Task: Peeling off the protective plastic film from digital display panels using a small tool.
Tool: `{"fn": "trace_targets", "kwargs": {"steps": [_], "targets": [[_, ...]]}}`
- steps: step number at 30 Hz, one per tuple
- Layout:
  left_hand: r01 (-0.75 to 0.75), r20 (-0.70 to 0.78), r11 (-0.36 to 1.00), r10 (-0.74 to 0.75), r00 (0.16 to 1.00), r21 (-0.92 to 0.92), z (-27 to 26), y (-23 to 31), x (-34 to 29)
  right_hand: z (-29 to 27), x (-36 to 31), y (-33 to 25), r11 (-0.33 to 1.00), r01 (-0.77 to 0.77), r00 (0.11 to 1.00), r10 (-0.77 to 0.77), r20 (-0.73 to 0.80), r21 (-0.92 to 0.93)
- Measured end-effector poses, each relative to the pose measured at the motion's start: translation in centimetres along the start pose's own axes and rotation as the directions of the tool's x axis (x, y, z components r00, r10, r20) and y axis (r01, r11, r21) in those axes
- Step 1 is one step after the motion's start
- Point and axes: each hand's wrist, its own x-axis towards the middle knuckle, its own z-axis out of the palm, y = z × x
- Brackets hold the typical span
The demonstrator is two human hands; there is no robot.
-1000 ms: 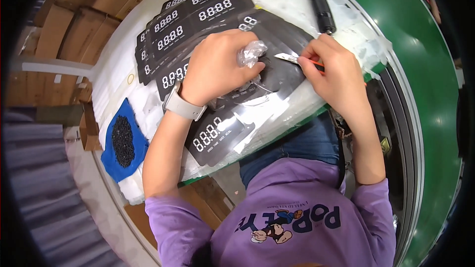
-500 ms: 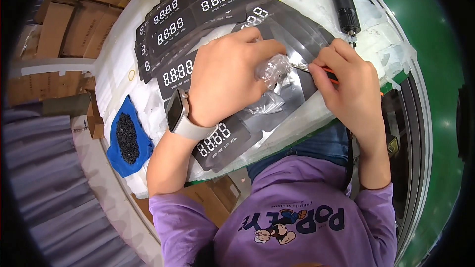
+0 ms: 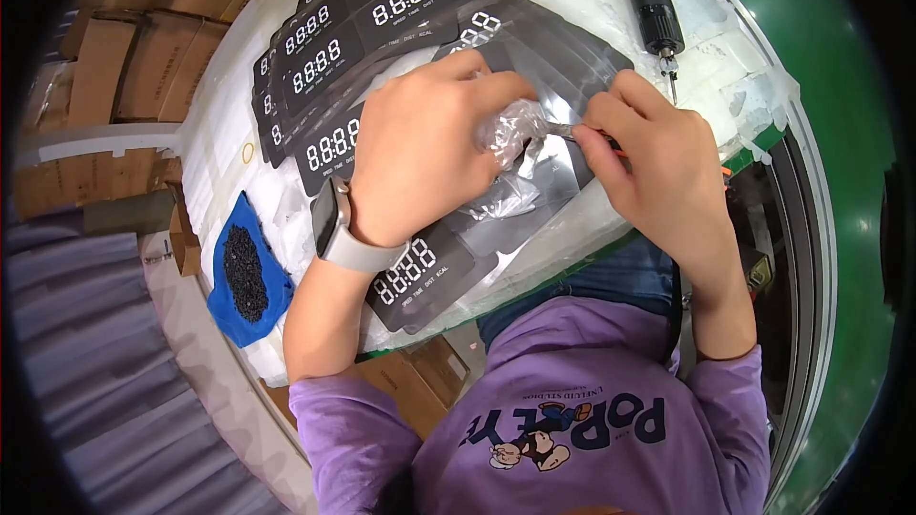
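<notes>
My left hand (image 3: pixel 420 143), with a watch on its wrist, is closed on a crumpled wad of clear plastic film (image 3: pixel 515 133). My right hand (image 3: pixel 658 172) grips a small tool with a metal tip (image 3: pixel 563 131) and orange parts, its kind mostly hidden by my fingers. That tip meets the right side of the wad. Beneath both hands lie dark, flat display panels (image 3: pixel 420 277) with white segment digits, some under clear film. A loose fold of film (image 3: pixel 501 202) hangs below the wad.
More display panels (image 3: pixel 320 62) overlap at the far left. A blue cloth (image 3: pixel 239 319) holds a heap of small black pieces (image 3: pixel 246 272) at the left edge. A black electric screwdriver (image 3: pixel 653 10) points down at the far right. Cardboard boxes (image 3: pixel 153 62) are stacked beyond the table.
My right hand has moved left toward my left hand, bringing the tool's tip further against the plastic wad. The whole view has shifted slightly.
</notes>
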Motion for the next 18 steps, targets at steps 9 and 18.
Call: {"fn": "trace_targets", "kwargs": {"steps": [9, 18], "targets": [[-0.122, -0.041, 0.989, 0.125, 0.991, 0.086, 0.3, 0.3, 0.0, -0.2, 0.0, 0.3, 0.995, 0.097, 0.995, -0.097, -0.036, -0.016], [-0.218, -0.127, 0.976, 0.22, 0.967, 0.028, -0.9, 0.6, -1.1, -2.2, 2.9, -1.2, 0.785, -0.41, 0.91, 0.389, 0.146, 0.464]]}}
